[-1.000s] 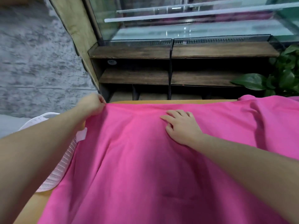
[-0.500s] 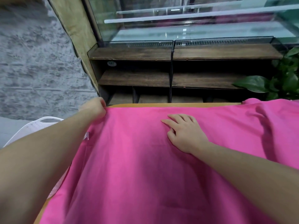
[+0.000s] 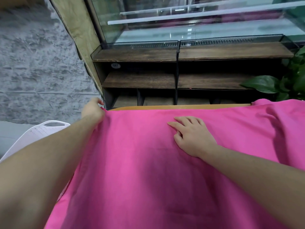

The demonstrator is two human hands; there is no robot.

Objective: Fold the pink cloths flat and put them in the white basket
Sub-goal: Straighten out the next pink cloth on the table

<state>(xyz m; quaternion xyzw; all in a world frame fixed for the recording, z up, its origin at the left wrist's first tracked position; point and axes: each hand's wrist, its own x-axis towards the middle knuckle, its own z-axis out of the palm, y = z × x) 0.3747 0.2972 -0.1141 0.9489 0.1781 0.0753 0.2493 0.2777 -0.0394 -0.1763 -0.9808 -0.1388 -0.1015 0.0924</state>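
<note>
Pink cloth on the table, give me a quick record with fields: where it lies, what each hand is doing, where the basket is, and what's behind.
cloth: pink cloth spread over the wooden table, bunched at the right
left hand: left hand grips the cloth's far left corner
right hand: right hand rests on the cloth, fingers relaxed
basket: white basket left of the table, partly hidden by the left arm
fold state: not yet folded
background: dark wooden shelf, green plant at right

we take this for a shop or café. at the far side stands a glass display case (image 3: 189, 22) with bare white shelves inside, set on a dark wooden shelf unit (image 3: 165, 66). a rough grey wall (image 3: 36, 66) fills the far left, and a leafy green plant (image 3: 280, 81) sits far right.
</note>
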